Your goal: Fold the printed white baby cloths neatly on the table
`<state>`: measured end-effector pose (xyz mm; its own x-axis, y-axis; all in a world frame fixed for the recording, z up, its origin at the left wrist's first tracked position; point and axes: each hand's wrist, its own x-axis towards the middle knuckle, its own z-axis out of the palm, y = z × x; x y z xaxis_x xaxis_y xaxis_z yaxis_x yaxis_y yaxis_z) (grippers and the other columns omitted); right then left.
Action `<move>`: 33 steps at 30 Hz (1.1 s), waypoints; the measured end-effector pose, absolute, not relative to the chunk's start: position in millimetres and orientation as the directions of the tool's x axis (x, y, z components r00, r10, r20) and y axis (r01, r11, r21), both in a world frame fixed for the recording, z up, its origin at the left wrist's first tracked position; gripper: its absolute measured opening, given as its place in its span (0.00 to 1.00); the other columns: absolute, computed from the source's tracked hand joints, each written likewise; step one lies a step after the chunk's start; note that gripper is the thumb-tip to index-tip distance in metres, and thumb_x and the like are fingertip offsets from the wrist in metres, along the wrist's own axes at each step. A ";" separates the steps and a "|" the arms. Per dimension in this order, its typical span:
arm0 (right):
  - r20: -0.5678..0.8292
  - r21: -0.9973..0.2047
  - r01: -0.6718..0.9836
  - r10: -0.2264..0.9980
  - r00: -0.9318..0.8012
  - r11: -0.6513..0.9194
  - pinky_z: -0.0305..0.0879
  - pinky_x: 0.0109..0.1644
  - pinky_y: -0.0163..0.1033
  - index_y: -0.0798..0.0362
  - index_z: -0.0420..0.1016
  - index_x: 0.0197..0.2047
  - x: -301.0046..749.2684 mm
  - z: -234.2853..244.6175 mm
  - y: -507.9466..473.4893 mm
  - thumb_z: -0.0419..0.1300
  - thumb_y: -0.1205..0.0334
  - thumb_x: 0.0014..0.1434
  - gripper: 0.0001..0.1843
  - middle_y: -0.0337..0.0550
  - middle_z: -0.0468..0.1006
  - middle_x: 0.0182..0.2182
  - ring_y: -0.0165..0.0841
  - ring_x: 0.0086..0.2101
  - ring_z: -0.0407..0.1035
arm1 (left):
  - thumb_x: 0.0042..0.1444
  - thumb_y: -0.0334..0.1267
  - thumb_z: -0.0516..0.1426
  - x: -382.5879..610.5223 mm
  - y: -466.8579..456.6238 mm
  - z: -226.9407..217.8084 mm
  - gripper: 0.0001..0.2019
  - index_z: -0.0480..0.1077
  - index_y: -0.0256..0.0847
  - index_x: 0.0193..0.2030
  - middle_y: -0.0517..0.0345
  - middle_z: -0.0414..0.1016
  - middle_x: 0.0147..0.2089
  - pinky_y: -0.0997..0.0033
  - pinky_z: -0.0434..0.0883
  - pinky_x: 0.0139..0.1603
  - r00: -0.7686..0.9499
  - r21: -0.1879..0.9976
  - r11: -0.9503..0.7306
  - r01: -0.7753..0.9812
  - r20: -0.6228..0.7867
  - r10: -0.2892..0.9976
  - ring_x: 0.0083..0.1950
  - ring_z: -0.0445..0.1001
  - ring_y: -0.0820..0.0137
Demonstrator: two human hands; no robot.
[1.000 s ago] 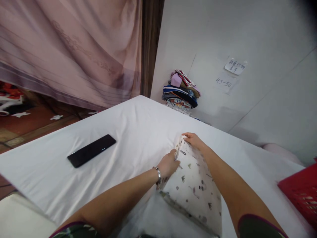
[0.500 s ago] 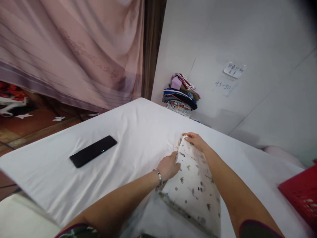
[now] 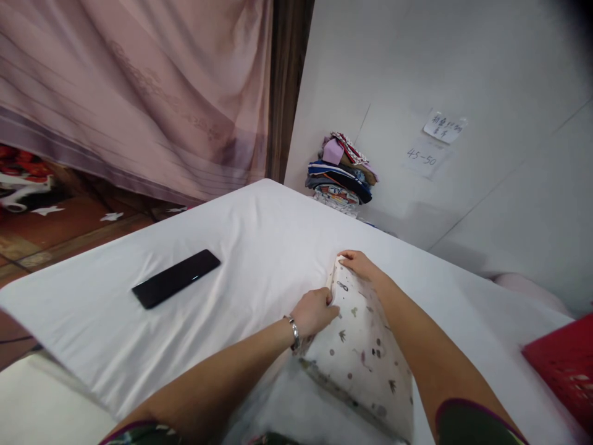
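Head view: pink curtain (image 3: 185,99) with a floral motif hangs beyond and to the left of the left hand (image 3: 315,312).
Black phone (image 3: 176,279): flat on the white-covered table (image 3: 264,232), left of the left hand and well apart; screen dark.
Bracelet (image 3: 294,334): silver-coloured, at the left hand's wrist.
Left hand: grasping the left edge of the patterned cloth (image 3: 359,358), thumb on its upper face.
Fabric stack (image 3: 341,173): folded pieces in mixed colours, beyond both hands, near the grey wall (image 3: 380,68).
Patterned cloth: folded, white with small printed figures, mainly on the near side of both hands.
Right hand (image 3: 359,264): grasping the far corner of the patterned cloth, just beyond the left hand and to its right.
Lower paper (image 3: 422,159): on the grey wall, beyond and right of the right hand; handwritten "45-50", legible.
Upper paper (image 3: 445,127): just above it; handwritten characters, too small and blurred to read with certainty.
Red basket (image 3: 560,364): right of the right hand, well apart, cut by the frame edge; pale marks on its side, nature cannot be told.
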<state>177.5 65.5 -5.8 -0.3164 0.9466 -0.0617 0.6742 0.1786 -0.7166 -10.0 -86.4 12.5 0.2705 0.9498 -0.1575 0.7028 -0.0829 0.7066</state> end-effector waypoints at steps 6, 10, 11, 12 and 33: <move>0.058 -0.561 0.803 0.977 -0.205 0.201 0.49 0.58 0.46 0.53 0.64 0.55 187.9 -4.4 52.2 0.56 0.51 0.51 0.28 0.48 0.67 0.53 0.40 0.53 0.59 | 0.47 0.46 0.53 -19.0 -100.9 26.6 0.10 0.63 0.41 0.26 0.60 0.69 0.29 0.74 0.57 0.25 0.355 0.684 -0.130 0.718 -0.199 0.914 0.30 0.68 0.69; 0.267 -0.365 0.873 0.934 -0.236 0.324 0.42 0.61 0.44 0.55 0.59 0.58 184.1 1.3 8.8 0.47 0.50 0.58 0.28 0.49 0.57 0.59 0.37 0.59 0.48 | 0.45 0.45 0.55 -24.3 -113.9 25.4 0.10 0.63 0.40 0.25 0.59 0.69 0.34 0.73 0.59 0.29 0.358 0.662 -0.179 0.728 -0.143 0.923 0.32 0.68 0.70; 0.263 -0.339 0.879 0.931 -0.253 0.334 0.41 0.61 0.44 0.56 0.58 0.59 181.3 0.4 -2.0 0.46 0.50 0.59 0.29 0.49 0.55 0.60 0.37 0.60 0.46 | 0.45 0.45 0.55 -24.5 -116.3 23.2 0.10 0.64 0.40 0.25 0.59 0.69 0.35 0.73 0.59 0.29 0.347 0.664 -0.178 0.726 -0.130 0.929 0.32 0.68 0.70; 0.237 -0.316 0.888 0.934 -0.266 0.333 0.40 0.62 0.46 0.56 0.57 0.60 178.1 -1.7 -11.0 0.45 0.49 0.59 0.29 0.49 0.53 0.61 0.38 0.60 0.44 | 0.45 0.44 0.54 -24.3 -118.3 20.9 0.09 0.64 0.40 0.26 0.59 0.69 0.34 0.73 0.59 0.29 0.332 0.667 -0.168 0.726 -0.126 0.935 0.32 0.68 0.70; -0.044 -0.249 0.921 0.946 -0.320 0.300 0.28 0.62 0.51 0.55 0.45 0.64 146.2 -14.1 -55.1 0.38 0.45 0.60 0.34 0.47 0.39 0.64 0.38 0.63 0.31 | 0.55 0.41 0.49 -28.6 -147.9 13.7 0.11 0.60 0.40 0.43 0.53 0.73 0.35 0.72 0.63 0.34 0.206 0.601 -0.087 0.794 -0.132 0.970 0.37 0.73 0.65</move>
